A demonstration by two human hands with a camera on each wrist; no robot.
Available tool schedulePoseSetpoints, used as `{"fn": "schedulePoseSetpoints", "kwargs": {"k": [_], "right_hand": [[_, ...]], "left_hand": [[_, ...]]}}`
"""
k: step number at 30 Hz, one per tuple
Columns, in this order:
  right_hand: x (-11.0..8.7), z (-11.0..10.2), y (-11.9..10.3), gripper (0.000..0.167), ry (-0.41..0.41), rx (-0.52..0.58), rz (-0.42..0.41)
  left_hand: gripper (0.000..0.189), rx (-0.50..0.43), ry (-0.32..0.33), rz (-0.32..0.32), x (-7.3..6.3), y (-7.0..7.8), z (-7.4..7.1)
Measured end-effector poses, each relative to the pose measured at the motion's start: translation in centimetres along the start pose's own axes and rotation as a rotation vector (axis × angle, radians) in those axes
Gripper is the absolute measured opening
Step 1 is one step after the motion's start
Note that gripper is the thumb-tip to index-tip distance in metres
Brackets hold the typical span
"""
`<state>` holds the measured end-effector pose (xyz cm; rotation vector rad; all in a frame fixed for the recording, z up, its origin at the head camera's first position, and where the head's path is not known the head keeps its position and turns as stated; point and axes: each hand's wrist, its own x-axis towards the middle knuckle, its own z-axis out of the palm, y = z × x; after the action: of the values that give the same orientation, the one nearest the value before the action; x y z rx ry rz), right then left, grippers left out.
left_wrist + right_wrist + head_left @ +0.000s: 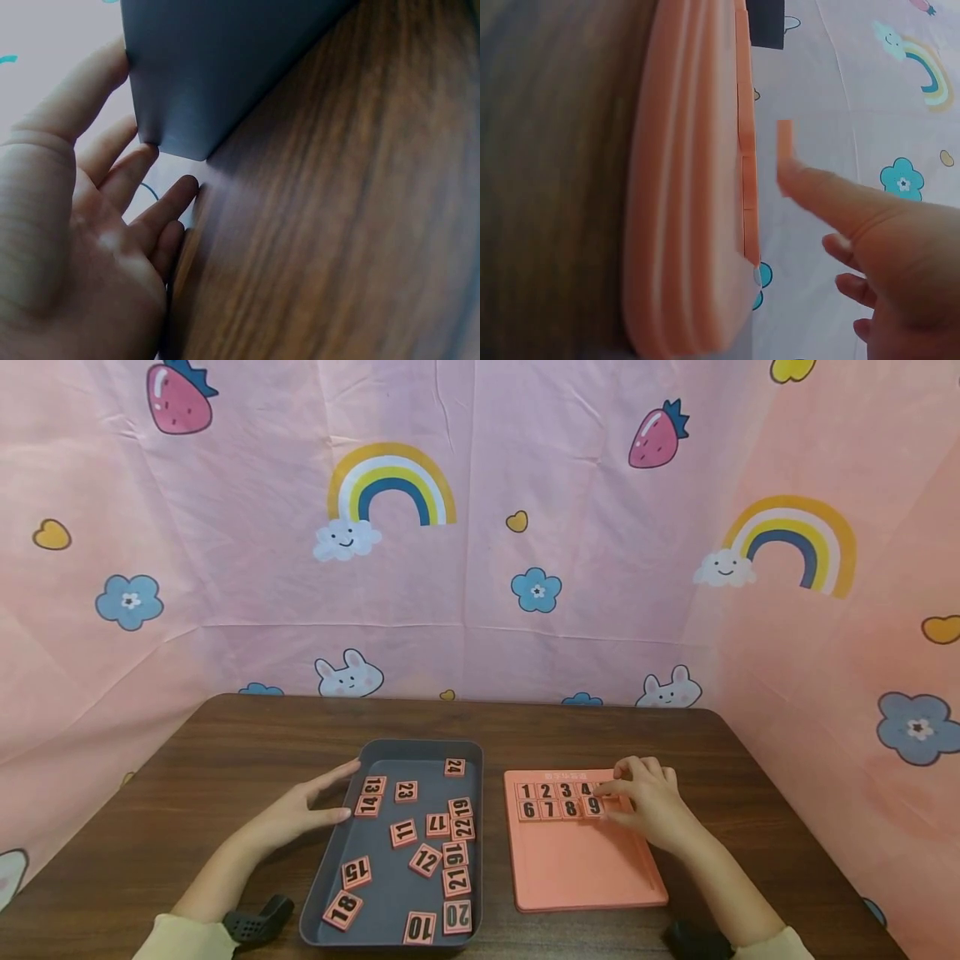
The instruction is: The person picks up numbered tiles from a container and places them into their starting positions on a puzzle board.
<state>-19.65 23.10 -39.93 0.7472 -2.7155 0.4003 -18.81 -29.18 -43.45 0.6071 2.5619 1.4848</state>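
Observation:
My right hand pinches the number 9 tile over the pink board, beside the 8 in the second row. In the right wrist view that tile appears edge-on at the thumb, a small gap from the tiles on the board. Tiles 1 to 4 fill most of the top row, with 6, 7 and 8 below; fingers hide the top row's right end. My left hand rests its thumb and fingertips on the left side of the grey tray, fingers fairly straight; the left wrist view has them against its wall.
Several loose number tiles, 10 to 24, lie in the tray at various angles, some upside down, such as the 18 tile. The tray stands left of the board on a brown wooden table. A patterned pink cloth hangs behind and at both sides.

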Motion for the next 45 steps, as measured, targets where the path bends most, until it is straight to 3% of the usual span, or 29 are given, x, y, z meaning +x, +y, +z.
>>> {"fn": "schedulePoseSetpoints", "kwargs": {"k": [13,22,30,36,45], "right_hand": [[0.5,1.0,1.3,0.028,-0.059,0.026,0.017],[0.9,1.3,1.1,0.027,-0.046,0.053,0.001],[0.9,1.3,0.6,0.028,-0.080,0.013,0.010],[1.1,0.9,-0.5,0.030,0.012,0.070,-0.054],[2.5,0.4,-4.9,0.029,0.061,0.201,-0.266]], "left_hand": [[0.067,0.003,-0.004,-0.004,0.0,-0.1,-0.1],[0.067,0.003,-0.008,-0.011,0.1,-0.4,-0.2],[0.067,0.011,-0.004,-0.015,0.1,-0.3,-0.1],[0.067,0.001,-0.012,-0.031,0.1,-0.3,-0.1],[0.067,0.007,-0.011,-0.031,0.2,-0.4,-0.2]]}}
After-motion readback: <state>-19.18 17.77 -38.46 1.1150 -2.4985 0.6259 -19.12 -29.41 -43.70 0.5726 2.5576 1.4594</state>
